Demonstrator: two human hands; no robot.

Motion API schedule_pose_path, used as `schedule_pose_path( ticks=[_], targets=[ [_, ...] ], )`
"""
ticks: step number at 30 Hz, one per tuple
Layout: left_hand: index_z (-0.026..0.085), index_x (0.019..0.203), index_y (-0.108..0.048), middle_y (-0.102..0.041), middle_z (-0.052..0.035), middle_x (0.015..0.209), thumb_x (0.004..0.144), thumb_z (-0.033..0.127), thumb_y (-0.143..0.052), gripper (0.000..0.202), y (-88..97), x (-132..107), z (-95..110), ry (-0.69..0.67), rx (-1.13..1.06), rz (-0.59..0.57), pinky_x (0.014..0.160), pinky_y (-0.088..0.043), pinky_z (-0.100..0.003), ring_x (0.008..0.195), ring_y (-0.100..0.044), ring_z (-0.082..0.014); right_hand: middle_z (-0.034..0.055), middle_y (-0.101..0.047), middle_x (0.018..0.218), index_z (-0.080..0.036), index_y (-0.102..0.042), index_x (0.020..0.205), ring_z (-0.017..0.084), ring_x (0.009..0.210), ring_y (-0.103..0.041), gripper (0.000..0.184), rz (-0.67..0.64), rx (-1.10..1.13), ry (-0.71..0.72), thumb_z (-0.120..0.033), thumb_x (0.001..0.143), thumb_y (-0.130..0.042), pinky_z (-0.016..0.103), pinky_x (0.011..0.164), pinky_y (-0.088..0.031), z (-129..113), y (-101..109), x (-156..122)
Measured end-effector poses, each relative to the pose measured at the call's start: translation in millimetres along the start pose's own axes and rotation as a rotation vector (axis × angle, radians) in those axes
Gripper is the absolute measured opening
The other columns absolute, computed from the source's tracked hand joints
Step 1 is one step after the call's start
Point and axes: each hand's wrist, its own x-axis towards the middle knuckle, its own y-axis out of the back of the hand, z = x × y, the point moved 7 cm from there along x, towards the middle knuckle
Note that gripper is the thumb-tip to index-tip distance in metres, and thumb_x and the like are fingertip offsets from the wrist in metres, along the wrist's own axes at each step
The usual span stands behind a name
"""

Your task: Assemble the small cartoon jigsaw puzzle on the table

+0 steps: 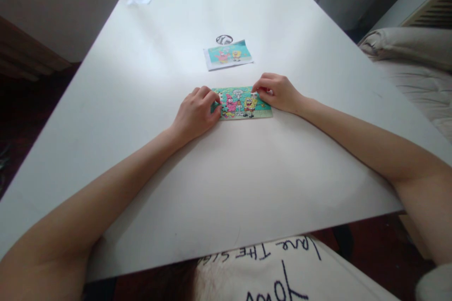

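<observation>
A small cartoon jigsaw puzzle [243,103] lies flat in the middle of the white table [226,174]. My left hand [196,114] rests on the puzzle's left end, fingers curled down onto its edge. My right hand [277,92] rests on the puzzle's upper right corner, fingertips pinched together on a piece there. Both hands cover the ends of the puzzle. Whether a loose piece sits between the right fingertips is too small to tell.
A printed reference picture [228,54] with the same cartoon lies farther back on the table, with a small dark ring-shaped object [224,39] just behind it. A scrap of tape or paper [139,0] is at the far left corner. Bedding [406,51] lies to the right.
</observation>
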Motion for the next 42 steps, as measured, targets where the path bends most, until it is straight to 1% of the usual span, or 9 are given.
schedule_pose_path(
  ticks=[6,12,18,24,29,34,37,42],
  targets=[
    [0.017,0.101,-0.063,-0.061,-0.0126,0.103,0.092,0.028,-0.048,0.021,-0.4,0.8,1.8,0.001,0.005,-0.025,0.089,-0.051,-0.044,0.099,-0.057,-0.0274,0.0046,-0.063,0.083,-0.018,-0.071,0.084,0.015,0.071,-0.052,0.022,0.007,0.003,0.009,-0.012,0.08,-0.05,0.03,0.071,-0.043,-0.2,0.4,-0.4],
    [0.017,0.102,-0.064,-0.062,-0.0116,0.104,0.095,0.029,-0.047,0.022,-0.2,0.1,1.6,-0.017,0.045,-0.019,0.088,-0.052,-0.042,0.099,-0.058,-0.0265,0.0046,-0.063,0.084,-0.019,-0.071,0.085,0.015,0.074,-0.053,0.023,-0.004,-0.001,0.0,-0.013,0.081,-0.049,0.03,0.071,-0.043,-0.7,0.0,-0.4],
    [0.019,0.101,-0.065,-0.063,-0.0101,0.103,0.095,0.031,-0.047,0.022,1.6,-0.5,3.0,-0.028,0.026,0.0,0.087,-0.052,-0.041,0.099,-0.057,-0.0253,0.0046,-0.063,0.084,-0.019,-0.07,0.085,0.015,0.072,-0.053,0.022,0.0,-0.004,0.002,-0.014,0.082,-0.049,0.03,0.07,-0.043,-0.5,-0.7,-0.5],
    [0.02,0.103,-0.065,-0.065,-0.0094,0.108,0.092,0.028,-0.05,0.021,1.9,-1.1,5.5,-0.061,-0.008,-0.001,0.088,-0.052,-0.041,0.102,-0.058,-0.0248,0.0051,-0.064,0.086,-0.02,-0.071,0.086,0.016,0.074,-0.054,0.021,-0.012,-0.013,-0.009,-0.015,0.081,-0.051,0.031,0.071,-0.044,0.9,-1.3,-0.5],
    [0.02,0.106,-0.065,-0.067,-0.0094,0.111,0.094,0.032,-0.048,0.025,5.8,-2.8,8.5,-0.108,-0.048,0.031,0.089,-0.052,-0.04,0.105,-0.059,-0.0243,0.005,-0.064,0.084,-0.019,-0.07,0.085,0.015,0.072,-0.052,0.022,-0.002,-0.023,0.006,-0.014,0.081,-0.05,0.03,0.069,-0.043,-0.7,-0.1,-0.3],
    [0.021,0.103,-0.071,-0.07,-0.0084,0.104,0.096,0.032,-0.045,0.029,6.6,-4.1,12.4,-0.169,-0.069,0.02,0.085,-0.054,-0.037,0.099,-0.061,-0.0221,0.0048,-0.064,0.084,-0.02,-0.07,0.084,0.015,0.071,-0.052,0.021,-0.007,-0.021,0.01,-0.014,0.081,-0.05,0.03,0.069,-0.043,-1.6,0.1,0.0],
    [0.023,0.103,-0.073,-0.072,-0.0076,0.104,0.096,0.031,-0.044,0.031,5.0,-3.8,11.7,-0.165,-0.068,0.015,0.084,-0.054,-0.036,0.098,-0.063,-0.0214,0.0049,-0.064,0.084,-0.02,-0.071,0.085,0.016,0.072,-0.052,0.021,-0.003,-0.026,0.007,-0.014,0.081,-0.05,0.03,0.069,-0.042,-0.5,0.0,-0.1],
    [0.023,0.105,-0.074,-0.074,-0.0066,0.108,0.096,0.032,-0.045,0.031,3.1,-3.1,9.4,-0.129,-0.101,0.015,0.089,-0.053,-0.038,0.102,-0.064,-0.0219,0.0047,-0.064,0.083,-0.02,-0.071,0.085,0.015,0.072,-0.053,0.022,0.007,-0.032,0.017,-0.015,0.082,-0.05,0.029,0.068,-0.042,0.5,-0.6,-1.1]
  ],
)
